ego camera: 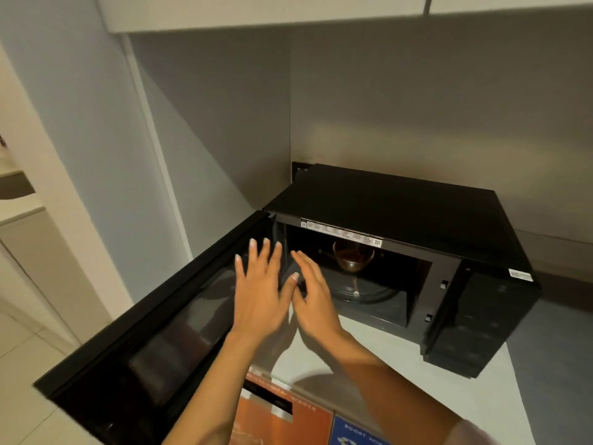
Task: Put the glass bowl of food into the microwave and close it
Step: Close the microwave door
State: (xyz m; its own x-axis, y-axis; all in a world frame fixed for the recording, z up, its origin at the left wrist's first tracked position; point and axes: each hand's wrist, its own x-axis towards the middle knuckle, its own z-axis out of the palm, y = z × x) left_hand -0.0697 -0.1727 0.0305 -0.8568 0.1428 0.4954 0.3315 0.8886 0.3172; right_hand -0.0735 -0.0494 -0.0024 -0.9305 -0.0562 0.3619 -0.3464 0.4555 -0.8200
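Note:
The black microwave stands on a pale counter with its door swung wide open to the left. Inside, a glass bowl of brown food sits toward the back of the glass turntable. My left hand hovers flat with fingers spread, just in front of the door's inner face near the hinge side. My right hand is beside it, fingers extended toward the cavity opening. Both hands hold nothing and are apart from the bowl.
The microwave's control panel is at the right. Grey walls close in behind and to the left, with a cabinet overhead. Below the counter edge are an orange bin label and a blue one.

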